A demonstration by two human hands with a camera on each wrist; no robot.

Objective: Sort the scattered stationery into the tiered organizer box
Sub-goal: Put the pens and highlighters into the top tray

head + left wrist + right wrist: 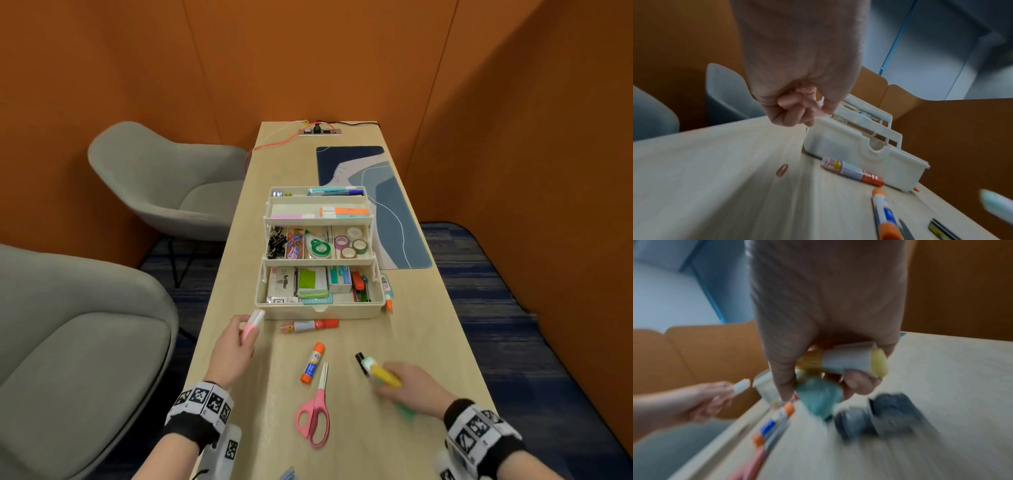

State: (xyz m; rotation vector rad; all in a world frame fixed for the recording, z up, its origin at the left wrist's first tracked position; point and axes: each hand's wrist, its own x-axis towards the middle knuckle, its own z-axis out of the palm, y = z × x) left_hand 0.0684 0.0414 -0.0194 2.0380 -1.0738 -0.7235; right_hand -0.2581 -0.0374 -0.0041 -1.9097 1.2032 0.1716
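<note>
The cream tiered organizer box [342,310] stands open mid-table with its trays stepped back. My left hand [245,329] holds a pink and white highlighter [252,322] just off the box's front left corner; its fingers [795,112] are curled. My right hand [387,380], blurred, grips a yellow highlighter [851,360] together with a teal-green one [818,395], low over the table's near right. A black marker [360,361] lies just beyond its fingertips.
On the table in front of the box lie an orange-capped tube [310,325], a glue stick [312,362] and pink scissors [317,411]. A glue bottle [387,291] lies by the box's right wall. A blue desk mat [383,205] is behind, grey chairs [164,185] to the left.
</note>
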